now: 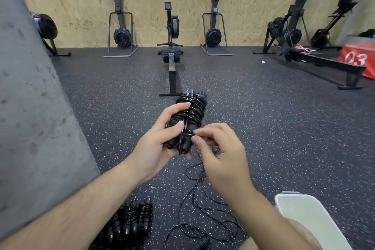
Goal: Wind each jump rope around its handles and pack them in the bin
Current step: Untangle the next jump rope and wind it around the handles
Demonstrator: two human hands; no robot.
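Observation:
A black jump rope bundle [193, 110], cord coiled round its two handles, is held up in front of me. My left hand [160, 140] grips the bundle from the left, thumb across the coils. My right hand [219, 154] pinches the cord at the bundle's lower end with thumb and forefinger. Loose black cord [205, 215] trails down to the floor between my arms. Several wound black ropes [132, 221] lie on the floor at lower left. The white bin [284, 203] stands at lower right, its inside partly hidden by my right arm.
A rowing machine [171, 55] runs along the speckled rubber floor straight ahead. More machines [294, 34] line the wooden wall. A red box [357, 59] marked 03 sits far right. A grey concrete pillar [30, 107] fills the left side.

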